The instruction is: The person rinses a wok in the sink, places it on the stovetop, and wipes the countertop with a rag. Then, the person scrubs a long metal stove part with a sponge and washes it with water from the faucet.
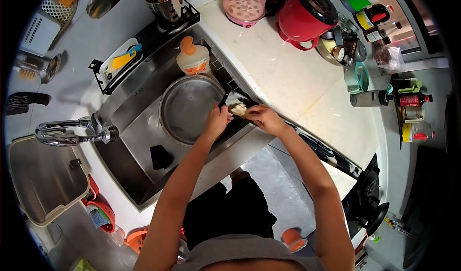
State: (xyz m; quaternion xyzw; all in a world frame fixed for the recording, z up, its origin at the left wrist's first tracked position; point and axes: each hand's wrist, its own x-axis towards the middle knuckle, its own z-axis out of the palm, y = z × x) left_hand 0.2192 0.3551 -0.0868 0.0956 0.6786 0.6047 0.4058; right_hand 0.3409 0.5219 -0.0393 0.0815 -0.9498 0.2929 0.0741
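Note:
My left hand (218,122) is closed near the right rim of a round metal basin (189,108) in the sink. A black-handled tool (224,98) sticks up from its fingers; its working end is hard to make out. My right hand (265,120) pinches a pale, brown-edged piece of food (238,109) between thumb and fingers. Both hands meet over the sink's right edge, with the pale piece between them. Behind the basin stands a soap bottle (193,59) with an orange pump, and a dark cloth-like item (161,157) lies on the sink floor.
A chrome faucet (77,131) reaches over the sink (139,119) from the left. On the counter (293,88) at the right are a red pot (307,16), a pink lidded container (244,6) and several bottles and jars. A stove (367,194) is at far right.

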